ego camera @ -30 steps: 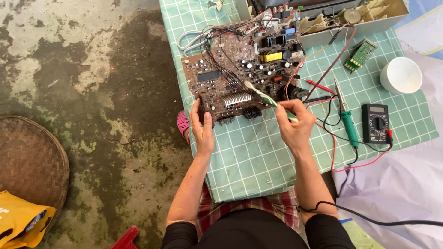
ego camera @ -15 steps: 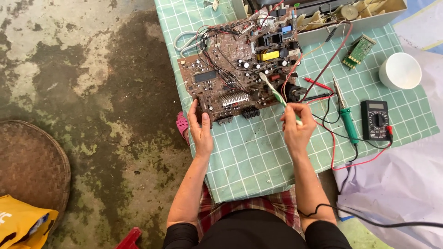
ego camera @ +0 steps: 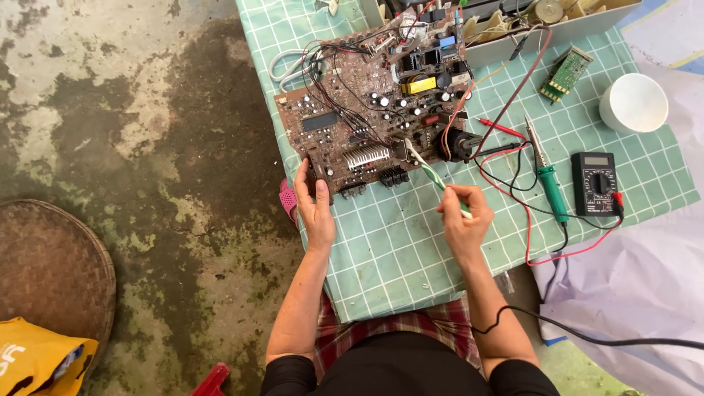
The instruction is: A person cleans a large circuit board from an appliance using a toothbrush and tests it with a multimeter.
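Observation:
A large brown circuit board point(ego camera: 345, 125) with wires, capacitors and a silver heat sink point(ego camera: 367, 155) lies on a green checked cloth point(ego camera: 396, 242). My left hand point(ego camera: 315, 202) grips the board's near left corner. My right hand point(ego camera: 462, 216) holds a green-and-white toothbrush point(ego camera: 429, 172), its bristled head resting on the board just right of the heat sink.
A green-handled soldering iron point(ego camera: 548, 183) and a black multimeter point(ego camera: 595, 183) with red and black leads lie to the right. A white cup point(ego camera: 634, 103) and a small green board point(ego camera: 565, 73) sit beyond. An open device casing point(ego camera: 543, 29) stands at the back. A woven basket point(ego camera: 51, 271) rests on the concrete floor at left.
The toothbrush head swept across the board, out to the right and back toward the heat sink, as my right hand drew nearer. My left hand kept its hold on the corner.

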